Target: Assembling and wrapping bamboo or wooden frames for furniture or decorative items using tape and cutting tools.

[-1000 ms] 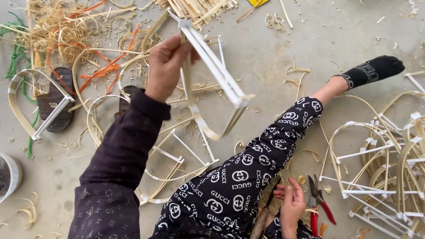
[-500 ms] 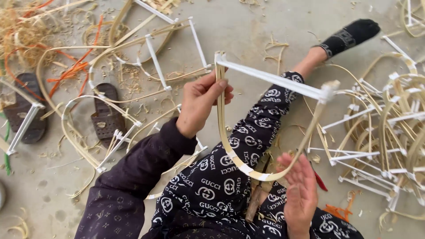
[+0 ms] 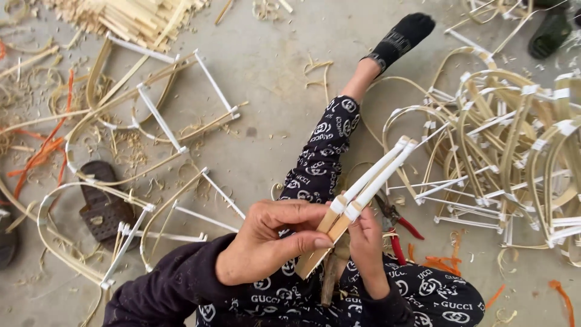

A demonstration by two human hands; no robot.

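left hand (image 3: 266,242) grips frame (image 3: 369,181) low | right hand (image 3: 366,242) pinches same end | long axis runs up-right, away from both hands

The person wears a dark top with a long sleeve (image 3: 163,284). The trousers (image 3: 321,163) are black with small white marks all over. One foot has a black sock (image 3: 402,36) with a white stripe.
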